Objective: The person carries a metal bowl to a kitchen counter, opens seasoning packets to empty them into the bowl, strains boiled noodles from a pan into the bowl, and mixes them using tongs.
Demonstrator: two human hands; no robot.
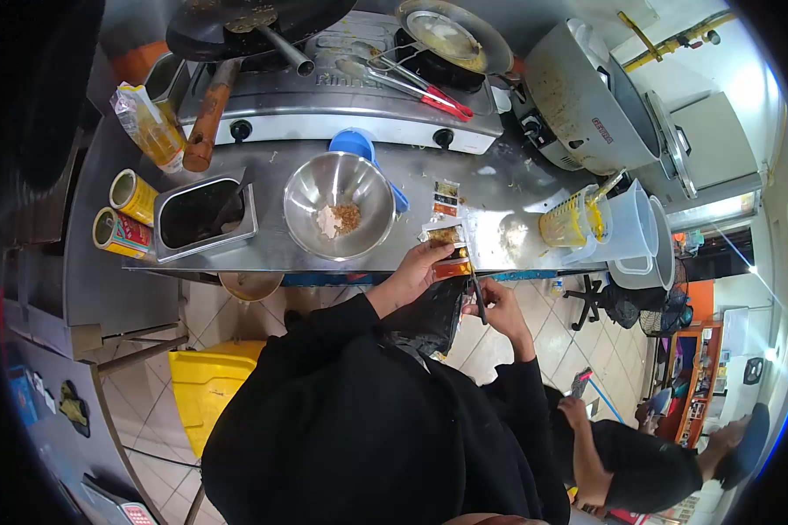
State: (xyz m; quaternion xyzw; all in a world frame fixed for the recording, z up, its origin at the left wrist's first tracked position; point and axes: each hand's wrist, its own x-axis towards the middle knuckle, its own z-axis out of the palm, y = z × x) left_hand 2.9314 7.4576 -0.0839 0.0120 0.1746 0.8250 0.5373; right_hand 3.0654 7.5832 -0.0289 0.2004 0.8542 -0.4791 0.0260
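My left hand pinches a small seasoning packet over the counter's front edge. In my right hand is a pair of dark scissors, its blades up against the packet's right side. Whether the blades are apart is too small to tell. A second packet lies flat on the counter just beyond. To the left stands a steel mixing bowl with brown granules and a pale powder in it. Behind the bowl, partly hidden, sits a blue plastic container.
A gas stove with a wok, red-handled tongs and a pan fills the back. Left are a steel pan of dark contents and tins. Right stand plastic jugs. Another person is at lower right.
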